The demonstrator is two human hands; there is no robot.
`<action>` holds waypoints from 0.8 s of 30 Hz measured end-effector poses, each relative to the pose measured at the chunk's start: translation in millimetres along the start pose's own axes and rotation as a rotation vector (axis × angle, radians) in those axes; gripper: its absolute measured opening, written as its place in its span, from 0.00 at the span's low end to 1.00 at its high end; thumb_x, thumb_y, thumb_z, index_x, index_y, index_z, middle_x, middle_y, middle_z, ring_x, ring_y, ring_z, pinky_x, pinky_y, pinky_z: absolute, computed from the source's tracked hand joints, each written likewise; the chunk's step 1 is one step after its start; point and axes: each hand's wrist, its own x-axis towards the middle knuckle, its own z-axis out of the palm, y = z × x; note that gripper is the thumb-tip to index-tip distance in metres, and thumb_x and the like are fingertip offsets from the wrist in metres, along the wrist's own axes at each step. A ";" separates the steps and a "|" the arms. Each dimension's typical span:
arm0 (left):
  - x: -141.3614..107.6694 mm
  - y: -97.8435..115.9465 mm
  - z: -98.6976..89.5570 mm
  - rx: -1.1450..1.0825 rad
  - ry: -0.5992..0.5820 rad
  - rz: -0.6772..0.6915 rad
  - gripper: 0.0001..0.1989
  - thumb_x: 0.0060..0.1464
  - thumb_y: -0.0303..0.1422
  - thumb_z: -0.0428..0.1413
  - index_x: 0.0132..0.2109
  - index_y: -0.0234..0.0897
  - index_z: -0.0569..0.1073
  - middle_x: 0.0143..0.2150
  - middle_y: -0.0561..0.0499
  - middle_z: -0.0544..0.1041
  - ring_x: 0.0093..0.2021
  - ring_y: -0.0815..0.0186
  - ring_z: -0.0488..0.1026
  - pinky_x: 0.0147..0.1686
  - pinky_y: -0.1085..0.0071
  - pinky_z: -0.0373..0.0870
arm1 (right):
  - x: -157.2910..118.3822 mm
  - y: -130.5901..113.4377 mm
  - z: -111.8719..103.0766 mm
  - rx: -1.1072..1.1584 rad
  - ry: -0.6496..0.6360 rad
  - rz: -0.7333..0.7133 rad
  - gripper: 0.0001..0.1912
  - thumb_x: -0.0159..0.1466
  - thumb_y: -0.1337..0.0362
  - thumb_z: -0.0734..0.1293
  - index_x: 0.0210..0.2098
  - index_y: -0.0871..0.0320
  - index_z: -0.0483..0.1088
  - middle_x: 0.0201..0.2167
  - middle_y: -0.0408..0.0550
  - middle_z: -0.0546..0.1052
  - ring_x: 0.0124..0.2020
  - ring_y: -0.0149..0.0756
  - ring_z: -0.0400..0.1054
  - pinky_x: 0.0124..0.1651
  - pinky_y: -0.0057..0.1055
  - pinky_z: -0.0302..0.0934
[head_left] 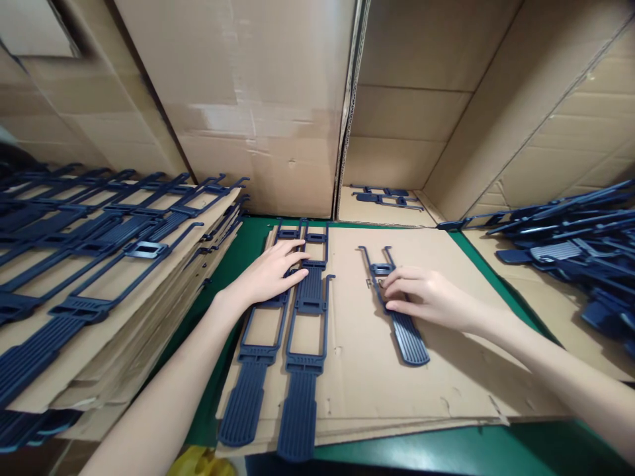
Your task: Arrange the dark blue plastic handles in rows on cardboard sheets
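My left hand (268, 272) lies with its fingers stretched out over the upper part of two columns of dark blue plastic pieces. Each piece has a ribbed paddle and an open frame with hooked prongs. One near piece (298, 413) and its left neighbour (243, 403) point their paddles towards me. To the right, my right hand (429, 299) has thumb and fingers closed around the frame of a single blue plastic piece (411, 340), prongs pointing away. Its fingers partly hide that frame. Underneath is a flat cardboard sheet (367, 383).
On the left, stacked cardboard sheets (119, 324) carry rows of similar pieces. A heap of them (560, 251) lies on cardboard at the right. A cardboard box (411, 112) stands open at the back, with a few pieces inside. The green table (446, 449) shows around the sheet.
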 end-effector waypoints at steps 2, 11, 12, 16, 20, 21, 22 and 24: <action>0.3 -0.3 0.6 0.002 0.000 0.000 0.21 0.64 0.42 0.46 0.57 0.35 0.70 0.63 0.41 0.62 0.64 0.55 0.57 0.63 0.57 0.54 | 3.7 -5.8 4.8 0.078 0.008 -0.070 0.09 0.66 0.61 0.62 0.35 0.56 0.73 0.44 0.49 0.75 0.44 0.35 0.71 0.47 0.32 0.65; 0.5 0.6 1.3 -0.005 0.015 -0.005 0.21 0.63 0.42 0.46 0.56 0.35 0.71 0.62 0.40 0.63 0.64 0.55 0.58 0.63 0.56 0.54 | 33.2 0.7 27.1 0.017 0.072 -0.023 0.11 0.66 0.58 0.61 0.43 0.56 0.72 0.54 0.53 0.69 0.54 0.40 0.65 0.56 0.40 0.62; 0.5 0.4 1.6 -0.005 0.018 -0.002 0.21 0.63 0.42 0.46 0.56 0.35 0.71 0.62 0.40 0.63 0.64 0.55 0.58 0.63 0.56 0.54 | 37.2 3.5 29.4 0.007 0.088 -0.007 0.12 0.67 0.58 0.61 0.43 0.56 0.72 0.54 0.53 0.68 0.55 0.40 0.64 0.57 0.40 0.61; 0.9 -0.6 2.6 -0.006 0.028 0.003 0.21 0.63 0.42 0.47 0.55 0.35 0.71 0.62 0.40 0.63 0.63 0.55 0.58 0.63 0.57 0.54 | 52.2 10.1 35.9 -0.022 0.122 0.011 0.12 0.67 0.58 0.61 0.42 0.56 0.72 0.55 0.53 0.67 0.56 0.41 0.63 0.58 0.42 0.60; 1.0 -0.4 2.8 -0.015 0.027 -0.006 0.20 0.63 0.42 0.47 0.56 0.37 0.71 0.63 0.41 0.62 0.64 0.55 0.58 0.63 0.56 0.54 | 62.0 9.1 39.6 -0.051 0.146 0.031 0.12 0.67 0.57 0.60 0.41 0.56 0.71 0.54 0.51 0.68 0.56 0.41 0.62 0.58 0.42 0.61; 0.8 -0.2 2.7 -0.018 0.025 -0.008 0.20 0.63 0.42 0.47 0.56 0.37 0.71 0.63 0.41 0.62 0.64 0.55 0.58 0.63 0.56 0.55 | 63.2 9.1 40.2 -0.055 0.148 0.039 0.12 0.67 0.56 0.60 0.40 0.55 0.71 0.54 0.50 0.69 0.56 0.41 0.62 0.57 0.42 0.61; 0.5 0.0 2.6 -0.021 0.024 -0.010 0.20 0.63 0.42 0.47 0.56 0.37 0.71 0.63 0.41 0.62 0.64 0.55 0.58 0.63 0.56 0.55 | 64.0 9.6 40.5 -0.059 0.152 0.049 0.12 0.66 0.56 0.60 0.39 0.55 0.71 0.53 0.50 0.69 0.56 0.41 0.63 0.57 0.42 0.61; -0.2 0.3 2.4 -0.027 0.025 -0.010 0.20 0.63 0.42 0.47 0.56 0.37 0.71 0.63 0.41 0.62 0.64 0.55 0.58 0.63 0.56 0.55 | 64.9 12.2 40.5 -0.065 0.164 0.073 0.11 0.66 0.56 0.61 0.38 0.55 0.71 0.51 0.49 0.70 0.55 0.42 0.64 0.56 0.42 0.62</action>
